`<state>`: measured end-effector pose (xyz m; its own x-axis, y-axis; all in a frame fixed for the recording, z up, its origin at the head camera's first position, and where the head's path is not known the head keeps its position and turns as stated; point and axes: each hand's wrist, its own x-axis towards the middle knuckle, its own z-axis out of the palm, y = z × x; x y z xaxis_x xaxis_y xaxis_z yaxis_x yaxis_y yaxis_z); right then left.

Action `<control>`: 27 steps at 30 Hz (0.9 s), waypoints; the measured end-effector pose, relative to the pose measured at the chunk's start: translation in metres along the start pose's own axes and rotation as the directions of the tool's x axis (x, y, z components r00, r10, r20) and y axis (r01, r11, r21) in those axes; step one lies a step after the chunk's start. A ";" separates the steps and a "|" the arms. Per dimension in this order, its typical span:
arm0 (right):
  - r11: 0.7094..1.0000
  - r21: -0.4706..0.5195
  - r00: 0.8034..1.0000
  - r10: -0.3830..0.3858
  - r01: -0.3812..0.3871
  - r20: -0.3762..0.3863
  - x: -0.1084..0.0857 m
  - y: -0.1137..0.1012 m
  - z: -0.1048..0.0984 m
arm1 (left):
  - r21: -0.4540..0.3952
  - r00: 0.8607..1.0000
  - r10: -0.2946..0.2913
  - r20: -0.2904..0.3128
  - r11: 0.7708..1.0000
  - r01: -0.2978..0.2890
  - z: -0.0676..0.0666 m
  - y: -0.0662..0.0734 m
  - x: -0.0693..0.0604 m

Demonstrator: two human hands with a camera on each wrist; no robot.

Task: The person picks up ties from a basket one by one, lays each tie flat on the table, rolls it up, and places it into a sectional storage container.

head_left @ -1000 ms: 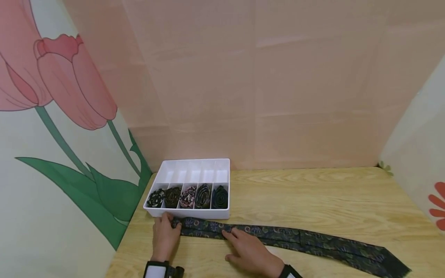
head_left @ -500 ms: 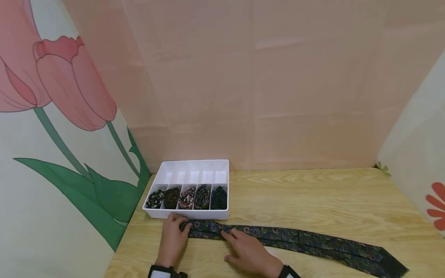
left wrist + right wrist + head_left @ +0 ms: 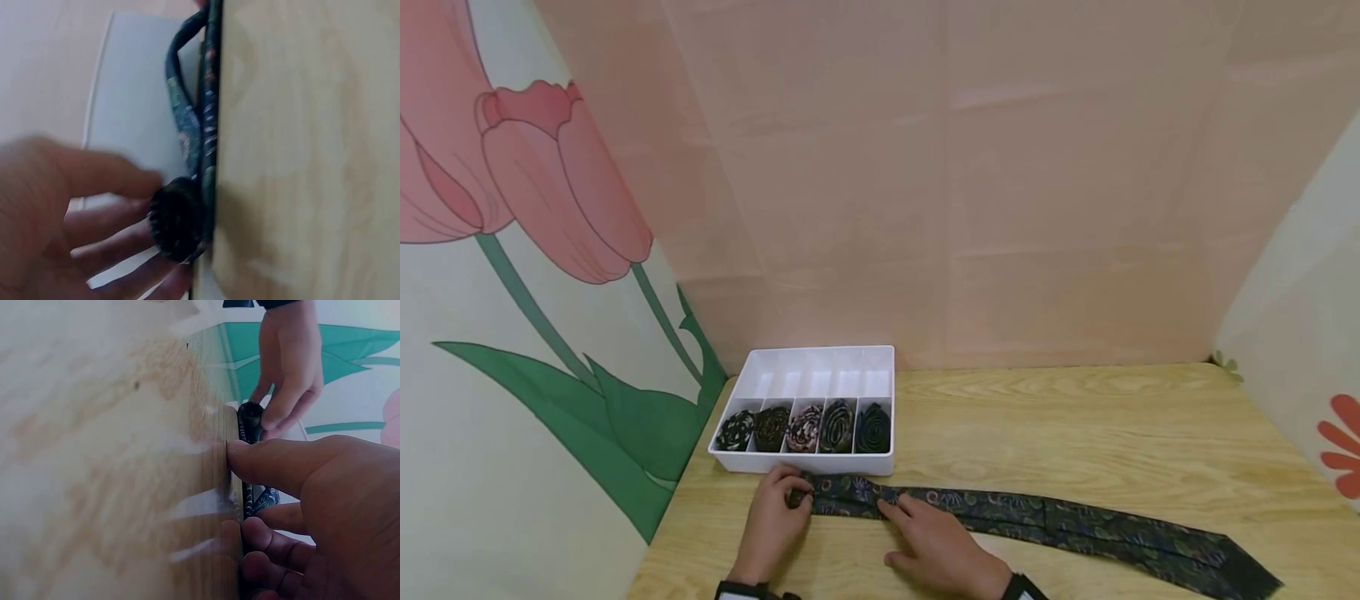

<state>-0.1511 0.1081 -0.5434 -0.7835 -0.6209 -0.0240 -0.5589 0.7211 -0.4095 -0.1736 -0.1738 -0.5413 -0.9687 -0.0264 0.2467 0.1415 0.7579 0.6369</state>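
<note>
A dark, patterned necktie (image 3: 1075, 525) lies lengthwise along the table, its wide pointed end at the right. My left hand (image 3: 771, 521) pinches the narrow end, which is wound into a small roll (image 3: 178, 222), with thumb and fingers around it. Between the roll and my right hand, the left wrist view shows the upper layer bowing up from the one below. My right hand (image 3: 943, 546) rests farther along, its extended fingers touching the tie and its thumb (image 3: 250, 461) at the near side. The rest of its fingers are partly hidden in the head view.
Behind my left hand stands a white divided box (image 3: 801, 463). Its front row holds several rolled neckties, among them a dark green roll (image 3: 873, 428) at the right; the back row shows bare compartments. The wooden table (image 3: 1075, 433) meets a covered wall behind.
My left hand has shifted to the right along the necktie, and the rolled end has moved with it. My right hand has stayed nearly in place on the tie.
</note>
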 end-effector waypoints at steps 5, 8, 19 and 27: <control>1.000 -0.003 1.000 0.001 -0.001 -0.001 0.001 0.000 0.002 | -0.032 0.993 0.073 0.090 0.997 -0.070 -0.008 -0.008 -0.003; 1.000 -0.002 1.000 -0.001 0.001 0.000 0.002 0.000 0.002 | -0.037 0.988 0.097 0.118 0.995 -0.094 -0.011 -0.013 -0.004; 1.000 -0.004 1.000 -0.010 0.010 0.004 0.004 -0.001 -0.001 | -0.001 0.943 0.267 0.198 0.962 -0.272 -0.008 -0.016 0.000; 0.968 -0.218 0.957 -0.173 0.122 -0.234 0.022 -0.019 0.000 | 0.086 0.907 0.371 0.197 0.916 -0.393 -0.002 -0.006 0.007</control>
<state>-0.1580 0.0808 -0.5365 -0.7164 -0.6471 0.2609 -0.6959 0.6896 -0.2005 -0.1810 -0.1797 -0.5420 -0.8669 0.3857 0.3158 0.4926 0.7606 0.4230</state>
